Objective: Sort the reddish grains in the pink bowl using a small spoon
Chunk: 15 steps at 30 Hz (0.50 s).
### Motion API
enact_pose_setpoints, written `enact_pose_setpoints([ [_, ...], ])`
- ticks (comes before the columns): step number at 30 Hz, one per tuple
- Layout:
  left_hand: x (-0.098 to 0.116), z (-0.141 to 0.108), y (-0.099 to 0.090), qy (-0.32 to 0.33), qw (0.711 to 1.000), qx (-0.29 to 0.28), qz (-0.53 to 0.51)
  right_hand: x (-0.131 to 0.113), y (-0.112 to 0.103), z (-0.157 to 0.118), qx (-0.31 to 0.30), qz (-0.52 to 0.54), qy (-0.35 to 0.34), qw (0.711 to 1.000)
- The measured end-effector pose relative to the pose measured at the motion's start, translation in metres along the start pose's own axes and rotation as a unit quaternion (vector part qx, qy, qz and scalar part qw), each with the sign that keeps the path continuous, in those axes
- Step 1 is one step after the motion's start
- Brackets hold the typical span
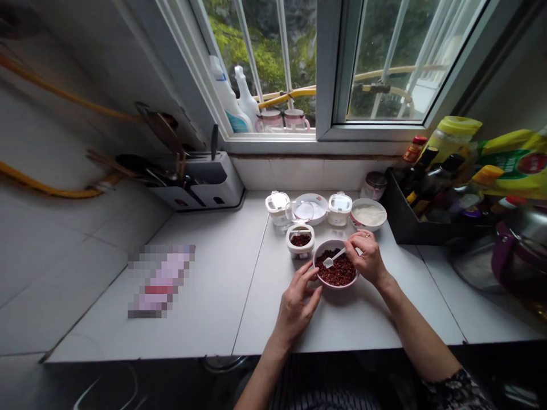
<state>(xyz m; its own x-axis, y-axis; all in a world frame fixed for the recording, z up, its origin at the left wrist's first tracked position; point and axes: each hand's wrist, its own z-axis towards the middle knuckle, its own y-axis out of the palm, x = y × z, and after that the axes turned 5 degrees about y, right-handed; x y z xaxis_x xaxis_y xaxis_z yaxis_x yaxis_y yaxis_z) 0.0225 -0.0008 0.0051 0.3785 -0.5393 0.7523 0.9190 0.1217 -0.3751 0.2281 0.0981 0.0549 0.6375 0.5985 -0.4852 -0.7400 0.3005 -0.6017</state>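
Observation:
A bowl (337,286) full of small dark red peppercorn-like pieces (342,271) stands on the white counter. My right hand (366,257) pinches the handle of a small white spoon (328,262), whose scoop rests over the pieces. At the bowl's left side is my left hand (299,302), fingers apart, the fingertips touching the rim. Just behind and to the left sits a small square jar (300,242) with its lid up and similar red pieces inside. Two lidded jars (278,208) (339,209) flank a white dish (314,208) farther back.
A bowl of white granules (368,214) stands back right, near a dark-lidded jar (374,185). On the right, a black bin (410,230) holds several bottles beside a purple-handled pot (513,256). A utensil holder (205,193) is back left; a pixelated pink item (162,282) lies left.

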Motion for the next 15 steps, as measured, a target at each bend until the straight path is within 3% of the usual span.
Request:
enact_pose_setpoints([
  [8,-0.0011,-0.001,0.001,-0.004,1.0,0.004,-0.005,-0.007,0.0036,-0.001,-0.019,0.02,0.008,1.0],
  [15,-0.0007,-0.0003,0.0001,0.001,1.0,0.003,-0.004,-0.0028,0.0001,-0.0003,0.04,0.004,0.003,0.999],
])
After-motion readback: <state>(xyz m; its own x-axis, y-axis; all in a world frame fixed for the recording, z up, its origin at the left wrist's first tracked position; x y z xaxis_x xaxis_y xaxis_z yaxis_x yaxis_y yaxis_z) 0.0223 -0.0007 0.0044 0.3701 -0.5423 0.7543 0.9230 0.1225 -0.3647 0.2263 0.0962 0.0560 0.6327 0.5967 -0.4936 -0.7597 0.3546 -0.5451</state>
